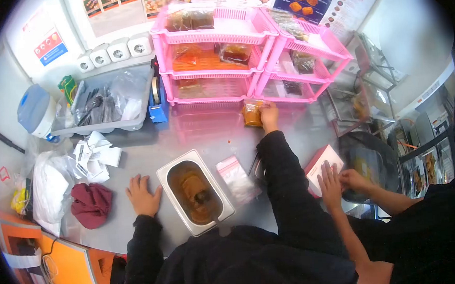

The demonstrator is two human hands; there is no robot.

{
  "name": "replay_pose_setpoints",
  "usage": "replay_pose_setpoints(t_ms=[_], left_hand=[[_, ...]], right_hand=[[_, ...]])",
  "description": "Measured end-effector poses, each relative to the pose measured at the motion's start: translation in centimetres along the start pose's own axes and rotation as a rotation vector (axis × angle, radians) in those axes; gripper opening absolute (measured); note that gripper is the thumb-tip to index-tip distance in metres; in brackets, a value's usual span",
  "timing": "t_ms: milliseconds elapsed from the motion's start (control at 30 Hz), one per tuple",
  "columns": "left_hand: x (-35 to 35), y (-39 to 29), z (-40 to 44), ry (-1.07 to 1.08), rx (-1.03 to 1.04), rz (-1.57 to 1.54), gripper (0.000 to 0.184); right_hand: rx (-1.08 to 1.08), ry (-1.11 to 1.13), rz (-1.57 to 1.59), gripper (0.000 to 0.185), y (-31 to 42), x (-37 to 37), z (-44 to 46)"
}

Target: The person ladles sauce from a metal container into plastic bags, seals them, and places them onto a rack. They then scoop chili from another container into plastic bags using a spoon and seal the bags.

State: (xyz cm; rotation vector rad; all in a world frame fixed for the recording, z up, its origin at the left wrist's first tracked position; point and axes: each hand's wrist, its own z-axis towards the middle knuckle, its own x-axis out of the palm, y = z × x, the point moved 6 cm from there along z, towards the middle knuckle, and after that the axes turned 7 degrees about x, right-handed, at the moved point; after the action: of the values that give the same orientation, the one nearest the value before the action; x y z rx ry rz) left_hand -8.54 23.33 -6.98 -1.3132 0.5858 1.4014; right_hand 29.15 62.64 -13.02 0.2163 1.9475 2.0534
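Note:
My right hand [269,116] is closed on the edge of a small clear packet of brown sauce [252,113], just in front of the pink racks. My left hand [143,195] lies on the metal counter with its fingers spread, holding nothing. Between my arms stands a metal container [161,173] of brown sauce, with a utensil [210,208] dipped in it. To its right lies a stack of clear plastic bags [236,179]. A crumpled maroon cloth [91,204] is left of my left hand.
Pink tiered racks [213,37] hold sauce packets at the back. A grey tray [145,79] of plastic cutlery stands back left, near crumpled white papers [97,156]. At right, a co-worker's hands [332,186] are at a pink-and-white box [322,162].

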Motion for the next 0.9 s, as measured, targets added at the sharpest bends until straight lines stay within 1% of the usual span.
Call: replay_pose_setpoints(t_ms=[133,233,333,433,533,633,733,833,900], left_hand=[[-0.1,-0.2,0.0,0.012,-0.005,0.001,0.049],[0.0,-0.2,0.1,0.019,-0.002,0.013,0.049],[0.3,0.0,0.1,0.029,-0.003,0.024,0.049],[0.3,0.0,0.1,0.032,-0.009,0.016,0.049],[0.2,-0.1,0.1,0.036,-0.011,0.015,0.049],[0.1,-0.1,0.1,0.029,-0.006,0.02,0.048],[0.1,-0.1,0.1,0.017,0.002,0.014,0.048],[-0.2,-0.4,0.1,-0.015,0.013,0.02,0.048],[-0.3,-0.5,0.1,-0.029,0.02,0.027,0.048]], right_hand=[[0.002,0.082,-0.096,0.011,0.7,-0.3,-0.5],[0.052,0.123,-0.067,0.006,0.7,0.1,-0.4],[0.0,0.107,-0.052,0.006,0.8,0.6,-0.2],[-0.011,0.155,-0.105,0.006,1.1,1.2,-0.2],[0.003,0.146,0.065,0.014,0.9,1.5,-0.1],[0.001,0.193,0.083,0.02,0.4,1.9,0.2],[0.023,0.228,0.07,0.019,0.0,1.9,0.0],[0.011,0.261,-0.007,0.019,0.0,2.1,-0.1],[0.05,0.288,-0.001,0.019,-0.2,2.4,-0.1]])
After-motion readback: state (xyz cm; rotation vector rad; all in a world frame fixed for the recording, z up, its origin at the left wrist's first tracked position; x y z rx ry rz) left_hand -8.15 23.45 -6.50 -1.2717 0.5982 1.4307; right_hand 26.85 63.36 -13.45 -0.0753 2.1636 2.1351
